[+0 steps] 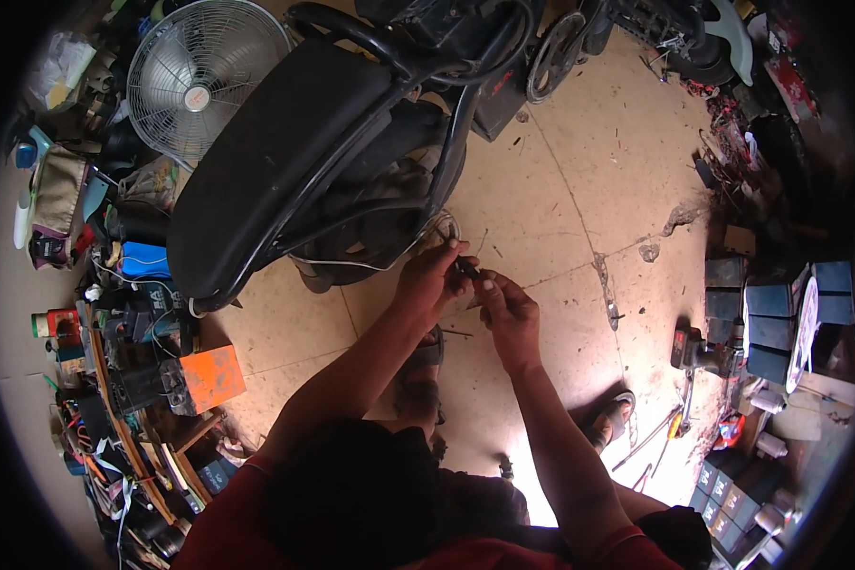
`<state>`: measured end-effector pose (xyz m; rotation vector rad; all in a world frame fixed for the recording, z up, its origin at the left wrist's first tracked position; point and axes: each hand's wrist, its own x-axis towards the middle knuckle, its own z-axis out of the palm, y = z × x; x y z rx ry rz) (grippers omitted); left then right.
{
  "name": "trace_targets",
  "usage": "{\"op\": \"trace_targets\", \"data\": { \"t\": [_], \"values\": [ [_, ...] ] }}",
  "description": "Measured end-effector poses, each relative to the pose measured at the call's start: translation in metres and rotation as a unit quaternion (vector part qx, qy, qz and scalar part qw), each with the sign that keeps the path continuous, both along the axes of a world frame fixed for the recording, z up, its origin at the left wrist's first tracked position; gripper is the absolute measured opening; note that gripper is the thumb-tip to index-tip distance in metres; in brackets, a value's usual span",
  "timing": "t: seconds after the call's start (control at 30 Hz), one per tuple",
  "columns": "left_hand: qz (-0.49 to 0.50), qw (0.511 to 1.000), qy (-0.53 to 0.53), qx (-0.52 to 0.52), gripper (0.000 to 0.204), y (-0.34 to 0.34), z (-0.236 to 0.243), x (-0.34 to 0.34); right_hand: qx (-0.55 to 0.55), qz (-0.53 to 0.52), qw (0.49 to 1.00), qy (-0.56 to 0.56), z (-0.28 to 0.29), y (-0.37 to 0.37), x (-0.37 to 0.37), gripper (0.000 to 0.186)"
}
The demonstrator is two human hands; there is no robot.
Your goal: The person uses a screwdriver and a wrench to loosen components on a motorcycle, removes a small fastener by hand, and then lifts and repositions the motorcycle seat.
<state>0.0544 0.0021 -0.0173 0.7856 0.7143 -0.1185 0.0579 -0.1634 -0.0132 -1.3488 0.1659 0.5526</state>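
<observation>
My left hand [432,280] is closed on a small black part [465,266], perhaps a connector, with thin wires near it, just beside the lower rear of a dark two-wheeler. My right hand [506,313] pinches the same part from the lower right, its fingers curled. The part is too small and shaded to identify surely. Above and left of my hands is the vehicle's long black seat [266,152] on a tubular black frame [366,209], with a pale cable running along its lower side.
A metal fan [166,95], blue battery pack [147,259], orange box [209,378] and cluttered tools line the left. On the right are a power drill [689,347], stacked dark blocks [769,332] and more parts. My sandalled feet stand on the tiled floor [589,190].
</observation>
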Motion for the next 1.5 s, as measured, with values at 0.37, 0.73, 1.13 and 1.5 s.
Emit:
{"op": "trace_targets", "data": {
  "t": [0.37, 0.73, 1.13, 1.5],
  "values": [
    [-0.010, 1.000, -0.014, -0.003, 0.022, 0.000, -0.007, -0.008, 0.285, 0.033, 0.900, 0.328, 0.000, -0.002, 0.027, 0.036],
    [-0.003, 1.000, -0.009, 0.008, 0.024, -0.008, -0.004, -0.007, 0.013, -0.014, 0.994, 0.111, 0.009, 0.001, 0.012, 0.036],
    [0.110, 0.992, -0.022, -0.057, 0.027, 0.015, -0.041, -0.032, -0.040, 0.047, 0.998, -0.034, -0.007, -0.005, 0.020, 0.043],
    [0.132, 0.983, -0.029, -0.126, 0.022, 0.018, -0.047, -0.032, 0.109, 0.043, 0.975, 0.191, -0.002, -0.011, 0.031, 0.029]
  ]
}}
